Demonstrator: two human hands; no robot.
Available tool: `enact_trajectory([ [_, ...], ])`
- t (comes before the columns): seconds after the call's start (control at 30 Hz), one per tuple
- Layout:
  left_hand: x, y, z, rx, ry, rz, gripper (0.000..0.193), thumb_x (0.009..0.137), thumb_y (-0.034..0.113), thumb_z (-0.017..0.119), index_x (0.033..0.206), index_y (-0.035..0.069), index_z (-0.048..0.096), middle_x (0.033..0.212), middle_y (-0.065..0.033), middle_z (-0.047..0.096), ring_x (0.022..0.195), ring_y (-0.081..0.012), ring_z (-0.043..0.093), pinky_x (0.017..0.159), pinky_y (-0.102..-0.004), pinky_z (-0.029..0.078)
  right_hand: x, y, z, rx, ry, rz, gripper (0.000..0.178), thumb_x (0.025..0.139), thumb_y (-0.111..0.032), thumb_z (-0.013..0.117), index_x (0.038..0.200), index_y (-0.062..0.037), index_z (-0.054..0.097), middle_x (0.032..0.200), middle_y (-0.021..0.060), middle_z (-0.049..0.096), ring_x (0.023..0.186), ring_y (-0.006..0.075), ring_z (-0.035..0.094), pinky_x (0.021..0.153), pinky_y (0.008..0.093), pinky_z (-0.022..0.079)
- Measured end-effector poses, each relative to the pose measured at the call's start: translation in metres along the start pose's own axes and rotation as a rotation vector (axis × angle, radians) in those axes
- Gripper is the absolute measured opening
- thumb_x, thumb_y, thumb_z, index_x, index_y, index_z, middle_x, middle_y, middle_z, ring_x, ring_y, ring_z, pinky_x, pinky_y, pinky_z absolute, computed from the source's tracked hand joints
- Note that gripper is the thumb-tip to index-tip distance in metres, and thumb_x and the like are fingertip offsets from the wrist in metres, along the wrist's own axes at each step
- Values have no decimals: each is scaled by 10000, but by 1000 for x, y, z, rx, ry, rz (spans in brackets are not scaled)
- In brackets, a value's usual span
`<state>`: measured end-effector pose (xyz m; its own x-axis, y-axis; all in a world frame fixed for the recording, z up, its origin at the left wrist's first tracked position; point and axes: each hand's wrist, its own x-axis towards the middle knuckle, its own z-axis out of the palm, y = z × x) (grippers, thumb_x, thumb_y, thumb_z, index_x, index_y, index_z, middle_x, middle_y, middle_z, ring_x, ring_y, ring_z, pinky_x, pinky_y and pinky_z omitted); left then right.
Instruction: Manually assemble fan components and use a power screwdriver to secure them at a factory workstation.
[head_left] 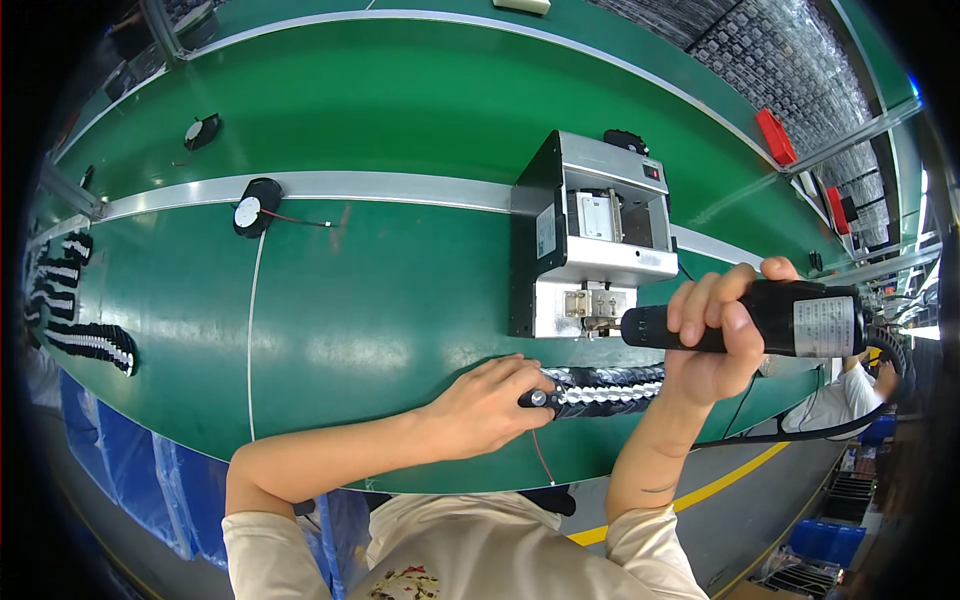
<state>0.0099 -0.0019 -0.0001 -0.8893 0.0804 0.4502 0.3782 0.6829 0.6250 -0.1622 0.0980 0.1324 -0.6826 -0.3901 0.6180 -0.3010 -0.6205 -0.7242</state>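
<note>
The right hand (718, 325) grips a black electric screwdriver (745, 320), tip at the grey metal machine (590, 240) on the green bench (380, 310). The left hand (485, 405) grasps a row of small fans (600, 390) at six o'clock of the machine. Two loose fans (255, 205) lie toward nine o'clock, well apart.

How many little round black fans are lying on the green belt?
3 show clearly: one fan far back on the left, one fan with a red wire by the metal rail, one fan peeking out behind the grey machine. More may be hidden.
</note>
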Motion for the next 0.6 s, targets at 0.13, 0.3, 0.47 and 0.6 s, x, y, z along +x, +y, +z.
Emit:
enact_trajectory([
  [0.13, -1, 0, 0, -3, -2, -1, 179, 776, 131, 703, 956, 129, 691, 1162, -83, 554, 1129, -328, 562, 987, -437, 497, -1, 6, 3, -16, -11, 26, 441, 807, -42, 605, 1209, -36, 423, 670, 75, 515, 444, 145, 468, 438, 314, 458],
  [0.3, 1, 1, -2, 1, -10, -10, 178, 776, 126, 703, 954, 127, 692, 1162, -81, 555, 1135, -331, 562, 984, -439, 498, -2, 8, 7, -25, -24, 81, 423, 794, 14, 591, 1173, -45, 412, 662, 82, 524, 452, 145, 475, 441, 305, 455],
  [0.47, -1, 0, -1, -4, 5, -11, 184, 769, 120, 705, 953, 125, 694, 1161, -80, 555, 1140, -332, 561, 974, -438, 504, -6, 6, 9, -29, -43, 104, 417, 798, -6, 613, 1158, -57, 409, 657, 67, 513, 458, 142, 479, 443, 302, 452],
  [0.6, -2, 0, 0, 8, 8, -21, 227, 752, 134, 738, 977, 145, 710, 1134, -78, 572, 1117, -324, 582, 976, -445, 507, -27, -9, 13, -25, 5, 97, 441, 799, -71, 662, 1155, -77, 403, 632, 35, 473, 438, 127, 450, 427, 280, 419],
])
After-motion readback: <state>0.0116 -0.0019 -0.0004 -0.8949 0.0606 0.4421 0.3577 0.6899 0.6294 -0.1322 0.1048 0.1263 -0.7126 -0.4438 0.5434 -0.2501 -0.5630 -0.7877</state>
